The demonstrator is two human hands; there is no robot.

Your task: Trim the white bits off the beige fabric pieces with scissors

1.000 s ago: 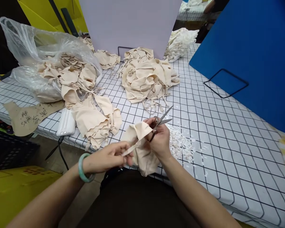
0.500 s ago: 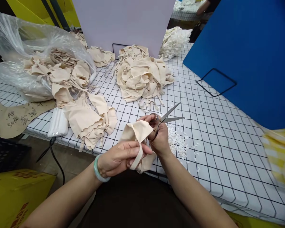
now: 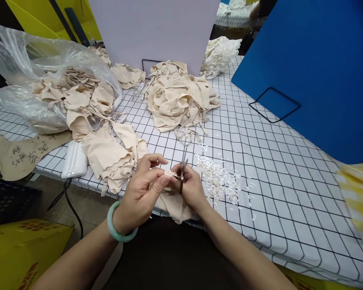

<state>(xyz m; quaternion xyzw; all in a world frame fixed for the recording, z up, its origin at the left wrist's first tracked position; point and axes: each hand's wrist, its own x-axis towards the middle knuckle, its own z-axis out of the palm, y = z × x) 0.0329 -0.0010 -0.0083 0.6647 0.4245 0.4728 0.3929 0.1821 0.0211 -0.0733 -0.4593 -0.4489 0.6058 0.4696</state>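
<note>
At the near edge of a grid-patterned desk (image 3: 278, 169), a person's left hand (image 3: 142, 187), a green bangle (image 3: 116, 225) at its wrist, pinches the end of a narrow strap on a beige fabric piece (image 3: 174, 203) between thumb and forefinger, the rest of the cloth hanging over the desk edge toward the lap. The right hand (image 3: 192, 189) is closed around the handles of a pair of scissors (image 3: 183, 163), whose blades point up and away, almost together, right at the pinched strap end; the two hands touch each other over the cloth. Just to the right lies a scatter of small white trimmings (image 3: 219, 181). A stack of beige pieces (image 3: 111, 155) sits just left of the hands, beside a white device (image 3: 74, 161) with a cable hanging off the edge and a brown paper pattern (image 3: 21, 155) bearing handwriting. Farther back are a clear plastic bag (image 3: 42, 76) spilling more beige pieces, a heaped pile (image 3: 178, 98) of the same cloth, a white board (image 3: 154, 32) and a blue panel (image 3: 314, 68).
</note>
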